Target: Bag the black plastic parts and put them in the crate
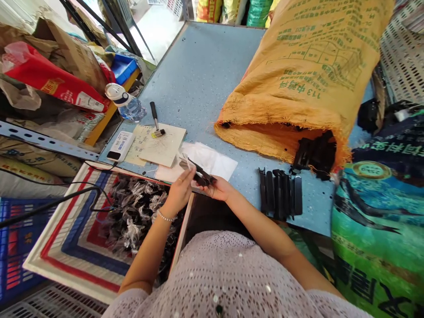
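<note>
Over the table's front edge, my right hand point(217, 188) is closed around a black plastic part point(207, 177), long and narrow. My left hand point(181, 191), with a beaded bracelet at the wrist, meets it from the left; its fingers pinch what looks like a clear plastic bag point(186, 164) at the end of the part. White sheets point(218, 161) lie just beyond my hands. To the right, several similar black parts point(280, 194) stand side by side in a row. More black parts point(316, 152) spill from the mouth of an orange woven sack point(308, 88).
At left below the table, a white basket point(49, 234) holds many bagged black pieces point(135, 216). On the blue table point(212, 57) are a cardboard sheet point(165, 152), a black-handled tool point(155, 117), a white device point(121, 146) and a water bottle point(130, 106). A green-blue sack point(380, 212) stands right.
</note>
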A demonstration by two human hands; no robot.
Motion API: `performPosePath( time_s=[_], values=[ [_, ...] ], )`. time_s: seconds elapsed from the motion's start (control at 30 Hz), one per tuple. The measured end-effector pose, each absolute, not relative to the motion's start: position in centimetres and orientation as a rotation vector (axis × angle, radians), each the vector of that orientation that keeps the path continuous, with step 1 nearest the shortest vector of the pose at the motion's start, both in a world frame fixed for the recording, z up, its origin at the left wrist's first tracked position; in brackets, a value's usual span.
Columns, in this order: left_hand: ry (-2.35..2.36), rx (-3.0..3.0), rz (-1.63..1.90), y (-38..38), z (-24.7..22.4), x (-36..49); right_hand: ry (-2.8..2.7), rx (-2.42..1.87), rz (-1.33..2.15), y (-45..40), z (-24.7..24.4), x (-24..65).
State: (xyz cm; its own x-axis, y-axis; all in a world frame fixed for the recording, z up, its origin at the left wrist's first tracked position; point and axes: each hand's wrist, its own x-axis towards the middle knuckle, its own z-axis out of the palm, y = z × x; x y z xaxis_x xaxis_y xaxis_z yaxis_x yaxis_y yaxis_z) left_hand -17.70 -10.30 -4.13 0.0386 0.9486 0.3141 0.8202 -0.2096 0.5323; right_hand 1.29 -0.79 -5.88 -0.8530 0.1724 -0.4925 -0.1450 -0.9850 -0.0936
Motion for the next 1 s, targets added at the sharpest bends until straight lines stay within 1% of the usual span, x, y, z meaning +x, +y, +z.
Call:
performPosePath(
  time_s=[0.1,0.2,0.37,0.5,0.57,0.6,0.67,0.73,0.8,0.9,0.97,1.0],
  values=[
    [1.957,2.009,1.028,-11.2,-4.4,-17.1,0.034,-0.702,2.805,-1.4,-4.8,2.0],
    [2.092,1.833,1.167,-10.9,-4.8,-18.1,0.149,-0.629,2.859,-2.6,-4.0,3.4],
    [2.041,1.721,1.229,-10.1,-4.6,-18.8,0.109,-0.638,2.991,-3.9,-4.0,5.3],
    [2.028,1.957,1.145,-10.7,-3.1,-17.6,-0.055,-0.618,3.038,-3.5,-4.1,5.1],
    [1.963,2.146,1.097,-11.5,-2.2,-16.4,-0.305,-0.677,3.008,-3.0,-3.8,4.0],
    [1.894,2.23,1.069,-11.9,-1.8,-15.8,-0.528,-0.76,2.922,-2.9,-3.7,3.4],
    [1.72,2.333,0.995,-12.6,-1.2,-14.5,-1.021,-0.955,2.591,-2.9,-3.1,2.0],
    [1.595,2.329,0.884,-13.2,-0.8,-13.4,-1.319,-1.085,2.232,-3.4,-2.4,1.1],
    [1.563,2.263,0.816,-13.9,-0.1,-12.8,-1.52,-1.109,1.985,-4.2,-1.7,1.0],
    [1.625,2.128,0.847,-16.2,1.8,-14.1,-1.878,-0.813,1.905,-5.2,-0.2,2.6],
    [1.735,1.974,0.817,-18.6,3.1,-17.0,-2.031,-0.561,1.975,-5.1,1.0,4.9],
    [1.804,1.874,0.758,-19.8,3.4,-19.1,-2.083,-0.548,1.949,-4.8,1.6,6.5]
  ],
)
